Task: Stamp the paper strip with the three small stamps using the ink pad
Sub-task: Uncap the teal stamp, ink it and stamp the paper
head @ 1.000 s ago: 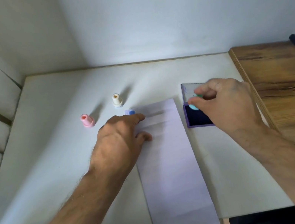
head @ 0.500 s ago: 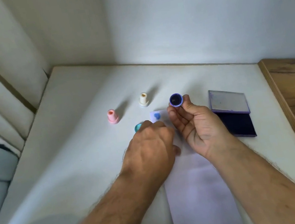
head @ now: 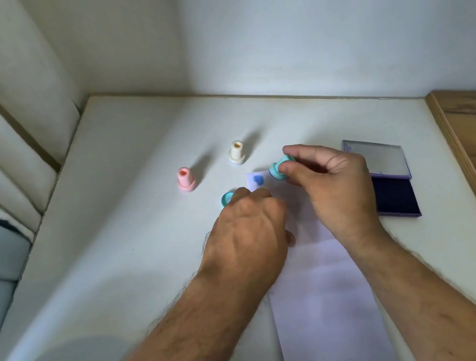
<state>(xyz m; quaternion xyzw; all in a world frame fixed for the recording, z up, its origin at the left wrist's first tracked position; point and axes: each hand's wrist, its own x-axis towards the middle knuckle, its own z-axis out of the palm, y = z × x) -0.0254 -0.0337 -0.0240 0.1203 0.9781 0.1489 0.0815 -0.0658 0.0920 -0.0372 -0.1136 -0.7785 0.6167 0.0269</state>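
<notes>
The paper strip (head: 320,286) lies just left of the open ink pad (head: 392,189), a blue print (head: 258,180) at its far end. The right hand (head: 336,192) pinches the teal stamp (head: 281,169) above it. The left hand (head: 251,228) presses the strip, apparently holding a teal cap (head: 227,198). Recapping needs square alignment; the left fingertips are hidden.

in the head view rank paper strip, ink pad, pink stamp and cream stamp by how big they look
1. paper strip
2. ink pad
3. pink stamp and cream stamp: they look alike, so no ranking between them.
</notes>
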